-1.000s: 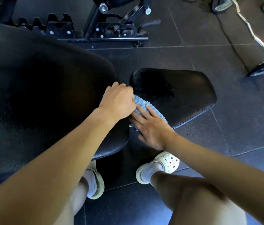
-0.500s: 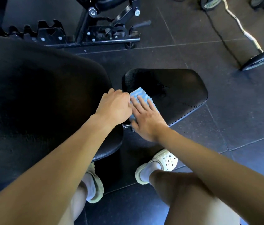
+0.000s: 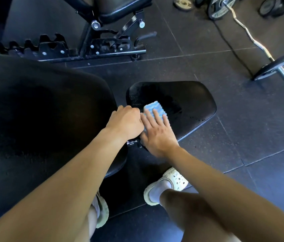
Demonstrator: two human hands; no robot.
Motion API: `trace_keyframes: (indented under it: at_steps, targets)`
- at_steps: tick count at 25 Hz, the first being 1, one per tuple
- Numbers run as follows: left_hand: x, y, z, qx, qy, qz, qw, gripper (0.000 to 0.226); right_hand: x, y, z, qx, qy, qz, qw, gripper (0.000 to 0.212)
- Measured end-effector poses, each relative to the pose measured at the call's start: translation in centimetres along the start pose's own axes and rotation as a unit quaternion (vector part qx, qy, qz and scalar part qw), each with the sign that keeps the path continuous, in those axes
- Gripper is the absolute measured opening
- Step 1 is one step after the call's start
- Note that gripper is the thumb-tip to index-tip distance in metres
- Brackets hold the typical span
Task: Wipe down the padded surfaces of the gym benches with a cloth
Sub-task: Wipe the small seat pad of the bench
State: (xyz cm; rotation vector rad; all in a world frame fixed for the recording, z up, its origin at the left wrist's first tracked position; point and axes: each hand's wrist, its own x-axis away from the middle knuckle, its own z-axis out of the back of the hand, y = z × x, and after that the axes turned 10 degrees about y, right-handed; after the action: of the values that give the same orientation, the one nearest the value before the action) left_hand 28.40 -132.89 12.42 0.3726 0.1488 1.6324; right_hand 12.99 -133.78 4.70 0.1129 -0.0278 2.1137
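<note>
Cloth [image 3: 155, 109]: light blue with paler ribbing, a thick ridged weave, folded or bunched into a small pad. Only its far end and right edge showed past the fingers. It lay on the narrow near-left end of the seat pad [image 3: 190, 109], close to the gap between the two pads.

Right hand [image 3: 157, 135]: flat on top of the cloth, palm down. Fingers [image 3: 156, 116] straight and slightly spread, pressing the cloth onto the vinyl. The heel of the hand sat over the seat pad's near edge.

Left hand [image 3: 125, 121]: just beside the right, knuckles up, touching or nearly touching it. Its fingers curled over the end of the back pad [image 3: 41, 128] and down into the gap; the tips were hidden.

Seat pad: black, glossy, tapered, with a darker smeared patch beyond the cloth. Back pad: black, broad, filling the left of the view.

A metal bracket [image 3: 132, 142] was visible in the gap under the hands.

Surroundings: dark rubber floor tiles [image 3: 242, 128]. A second bench frame [image 3: 103, 44] with a notched adjuster stood beyond the pads. A curl bar [image 3: 249, 35] with a plate [image 3: 277, 67] lay on the floor at far right. The person wore pale perforated clogs, right [image 3: 174, 180] and left [image 3: 103, 212], with white socks.
</note>
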Motion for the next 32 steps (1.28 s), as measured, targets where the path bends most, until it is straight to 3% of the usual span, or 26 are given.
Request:
trace_keyframes:
  at_steps: [2,3,7,9,12,15,19,22,25,28,32]
  targets:
    - [0.1,1.0,-0.1,-0.010,-0.001,-0.018,1.000,0.022,0.2,2.6,0.2,0.018,-0.011,0.068,0.997,0.072]
    - [0.3,1.3,-0.3,-0.015,-0.005,-0.030,0.999,0.022,-0.2,4.3,0.3,0.022,-0.008,0.056,0.998,0.072]
    - [0.8,1.5,-1.1,-0.024,-0.046,-0.041,0.998,0.022,-1.7,6.6,0.3,-0.014,0.036,-0.158,0.987,0.071]
    - [0.7,1.8,-1.3,-0.021,-0.043,-0.043,0.998,0.024,-0.5,2.7,-0.4,-0.019,0.045,-0.194,0.980,0.072]
    - [0.5,2.7,-1.7,-0.038,-0.030,-0.051,0.997,0.026,3.9,-2.2,-1.8,-0.020,0.051,-0.104,0.993,0.075]
    - [0.6,3.2,-2.3,-0.041,-0.023,-0.051,0.998,0.026,4.7,0.3,-1.8,-0.027,0.048,-0.023,0.998,0.072]
    - [1.0,3.0,-2.2,-0.006,-0.010,-0.065,0.998,0.029,0.4,4.4,-0.8,-0.037,0.061,-0.142,0.987,0.066]
    - [1.2,3.0,-2.4,0.012,-0.024,-0.057,0.998,0.032,0.8,1.3,-1.1,-0.060,0.080,-0.230,0.968,0.068]
    - [1.3,3.4,-2.8,0.006,-0.040,-0.047,0.998,0.025,4.9,-3.1,-2.2,-0.061,0.109,-0.199,0.972,0.074]
    - [1.5,3.5,-3.1,0.000,-0.049,-0.048,0.998,0.023,6.1,-1.3,-2.7,-0.074,0.130,-0.132,0.980,0.067]
    - [1.7,2.9,-3.0,0.028,-0.077,-0.051,0.995,0.043,2.4,4.0,-2.1,-0.050,0.142,-0.197,0.969,0.062]
